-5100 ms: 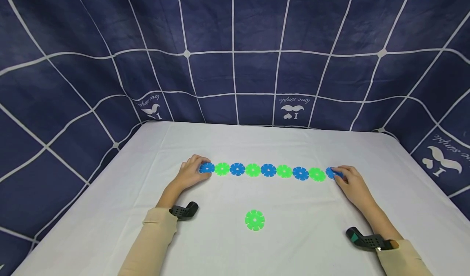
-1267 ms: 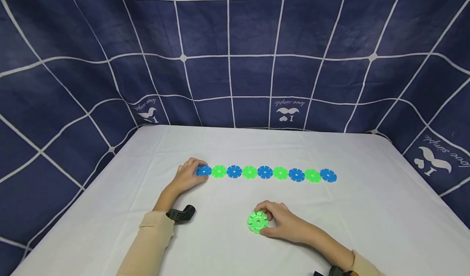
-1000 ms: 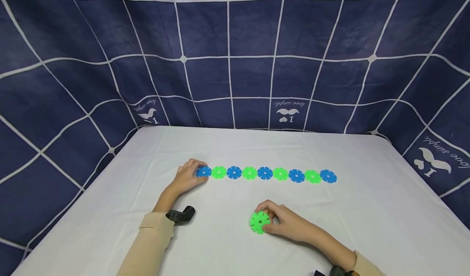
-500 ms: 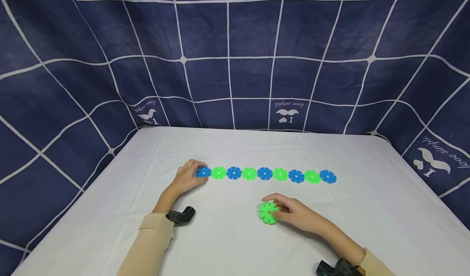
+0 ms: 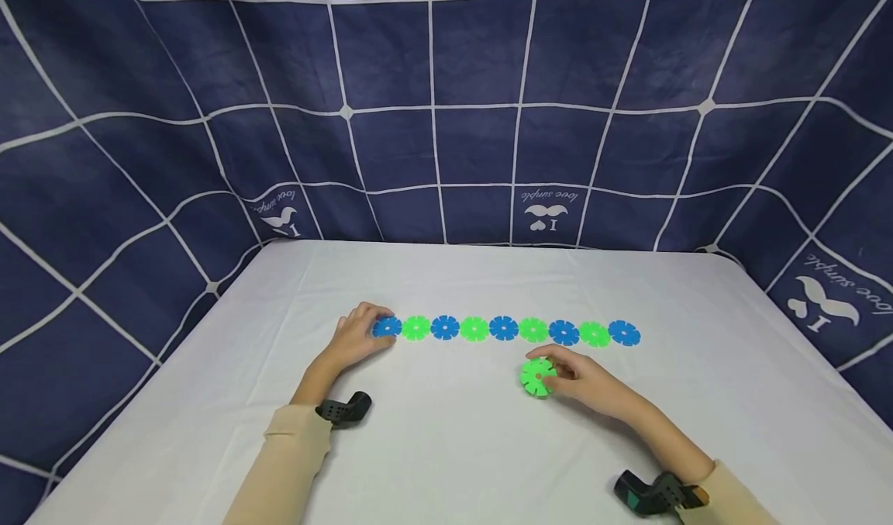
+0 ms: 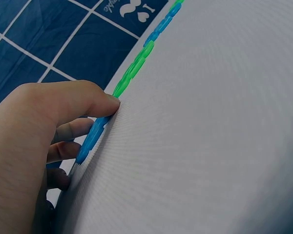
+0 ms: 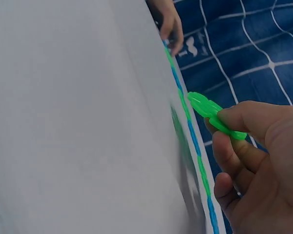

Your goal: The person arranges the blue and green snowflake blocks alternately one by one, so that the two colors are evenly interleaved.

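Blue and green notched plastic discs lie edge to edge in an alternating row across the white table. My left hand (image 5: 356, 337) holds the blue disc (image 5: 387, 327) at the row's left end, thumb at its near edge and fingers at the far one; the left wrist view shows this blue disc (image 6: 92, 141) flat on the cloth. In front of the row, my right hand (image 5: 591, 382) pinches a separate green disc (image 5: 533, 378) between thumb and fingers. Seen from the right wrist, that green disc (image 7: 201, 103) is tilted and raised off the table, its shadow below it.
At the row's right end sits a blue disc (image 5: 624, 333), beside a green one (image 5: 594, 334). White cloth (image 5: 432, 447) covers the table. A dark blue curtain with white grid lines (image 5: 481, 145) stands behind and at both sides. Each wrist wears a black camera (image 5: 345, 409).
My right hand has left the blue disc at the right end, picked the loose green disc off the near cloth, and carried it forward and right toward the row. My left hand stays put.
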Motion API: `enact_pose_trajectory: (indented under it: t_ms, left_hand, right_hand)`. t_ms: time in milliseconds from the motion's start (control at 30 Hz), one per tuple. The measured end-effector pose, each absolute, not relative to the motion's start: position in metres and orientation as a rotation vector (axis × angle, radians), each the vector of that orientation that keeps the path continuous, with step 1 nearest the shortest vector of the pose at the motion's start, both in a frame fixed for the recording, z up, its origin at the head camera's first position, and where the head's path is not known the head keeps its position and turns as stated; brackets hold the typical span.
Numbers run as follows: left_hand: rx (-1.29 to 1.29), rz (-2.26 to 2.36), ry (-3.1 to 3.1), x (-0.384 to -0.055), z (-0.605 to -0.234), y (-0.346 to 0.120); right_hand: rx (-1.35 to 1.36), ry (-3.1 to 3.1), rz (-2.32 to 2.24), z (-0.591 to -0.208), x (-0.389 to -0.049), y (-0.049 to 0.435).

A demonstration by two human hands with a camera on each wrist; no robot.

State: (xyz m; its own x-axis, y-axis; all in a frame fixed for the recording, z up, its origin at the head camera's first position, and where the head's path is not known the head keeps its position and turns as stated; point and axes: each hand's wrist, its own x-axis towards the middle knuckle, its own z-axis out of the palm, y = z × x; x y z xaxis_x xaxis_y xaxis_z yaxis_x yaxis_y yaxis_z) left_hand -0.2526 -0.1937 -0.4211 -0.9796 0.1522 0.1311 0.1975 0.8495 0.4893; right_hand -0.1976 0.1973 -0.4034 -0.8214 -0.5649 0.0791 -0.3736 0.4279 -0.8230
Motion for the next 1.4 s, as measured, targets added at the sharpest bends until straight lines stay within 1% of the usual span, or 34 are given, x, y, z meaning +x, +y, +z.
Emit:
enact_pose_trajectory:
  t_ms: [200, 400, 567, 800, 933, 1400]
  left_hand:
    - [-0.277, -0.801, -2.924, -0.254, -0.42, -0.195]
    - [-0.281, -0.802, -2.93, -0.253, -0.422, -0.194]
    - [-0.288, -0.807, -2.928, -0.253, -0.422, -0.194]
    - [-0.287, -0.799, -2.921, -0.252, -0.421, -0.194]
    - [-0.284, -0.8, -2.923, -0.252, -0.421, -0.194]
    - [-0.291, -0.796, -2.924, -0.253, -0.421, -0.194]
  right_hand:
    - [-0.756, 2.542, -1.38, -0.4, -0.211, 0.214]
    - [-0.608, 2.559, -1.443, -0.399, -0.219, 0.236]
    - [-0.539, 2.634, -1.476, -0.398, -0.225, 0.253]
    - [-0.352, 2.812, -1.441, -0.396, -0.23, 0.276]
    - [-0.297, 2.881, -1.429, -0.396, -0.233, 0.289]
    - [-0.029, 3.112, -1.232, -0.412, -0.237, 0.322]
